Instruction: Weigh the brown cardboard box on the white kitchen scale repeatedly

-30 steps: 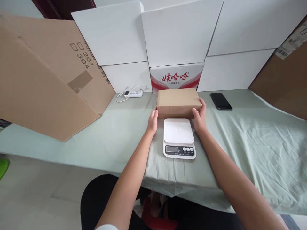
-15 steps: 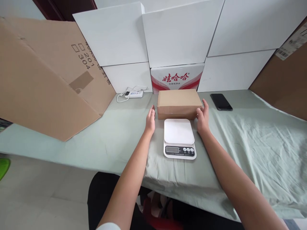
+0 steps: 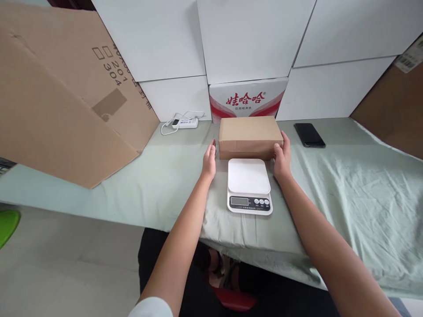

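A closed brown cardboard box (image 3: 251,130) rests on the cloth behind a white kitchen scale (image 3: 249,176). My left hand (image 3: 209,160) stands upright just off the box's left end, fingers stretched forward and a narrow gap showing between. At the opposite end, my right hand (image 3: 282,156) is against the right front corner, its thumb in front and its fingers straight along the side; it does not wrap round the box. The scale's white platform is bare, its small display looks blank, and its buttons face me.
White boxes (image 3: 244,39) form a wall behind, with a red-and-white printed carton (image 3: 247,99) at its base. A black phone (image 3: 309,135) lies right, a white device with a cable (image 3: 185,123) left. A large cardboard sheet (image 3: 66,97) stands left on the green cloth (image 3: 158,176).
The view has tilted down slightly, so things sit a little higher in it. Both hands keep about the same places beside the box, and the scale stays where it was.
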`<state>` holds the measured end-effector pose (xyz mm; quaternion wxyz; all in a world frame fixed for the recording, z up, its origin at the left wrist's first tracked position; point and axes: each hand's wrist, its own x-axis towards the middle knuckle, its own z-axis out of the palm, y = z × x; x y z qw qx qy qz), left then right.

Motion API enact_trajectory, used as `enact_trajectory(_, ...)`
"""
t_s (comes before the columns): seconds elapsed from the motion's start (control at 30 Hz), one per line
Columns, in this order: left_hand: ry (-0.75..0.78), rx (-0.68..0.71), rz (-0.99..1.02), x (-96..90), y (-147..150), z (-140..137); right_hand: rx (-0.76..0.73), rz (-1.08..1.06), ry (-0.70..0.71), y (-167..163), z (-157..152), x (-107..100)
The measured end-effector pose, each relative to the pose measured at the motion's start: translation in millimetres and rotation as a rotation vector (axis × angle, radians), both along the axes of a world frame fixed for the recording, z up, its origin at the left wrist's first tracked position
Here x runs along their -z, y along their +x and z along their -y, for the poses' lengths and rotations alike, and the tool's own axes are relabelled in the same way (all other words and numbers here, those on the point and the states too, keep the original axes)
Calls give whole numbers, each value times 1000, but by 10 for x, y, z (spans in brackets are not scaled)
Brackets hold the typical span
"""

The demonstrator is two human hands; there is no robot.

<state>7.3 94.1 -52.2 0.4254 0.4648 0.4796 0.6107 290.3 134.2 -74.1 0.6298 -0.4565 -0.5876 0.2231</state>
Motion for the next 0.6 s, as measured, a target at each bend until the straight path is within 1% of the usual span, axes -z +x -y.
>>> enact_trajectory(0.1, -14, 9, -22, -18, 21, 15, 25, -40, -21, -16, 0, -39)
enact_trajectory(0.2, 0, 36, -49, -32, 36, 33, 16, -13, 19, -24, -23, -60)
enact_trajectory(0.3, 14, 59, -75, -34, 40, 44, -1, 1, 18, -12, -69, -28)
enact_trajectory(0.47, 31, 73, -87, -10, 30, 30, -36, -67, -45, 23, -142, 52)
enact_trajectory(0.6, 62, 95, -102, 18, 35, -2, -74, -74, -36, 48, -163, 67)
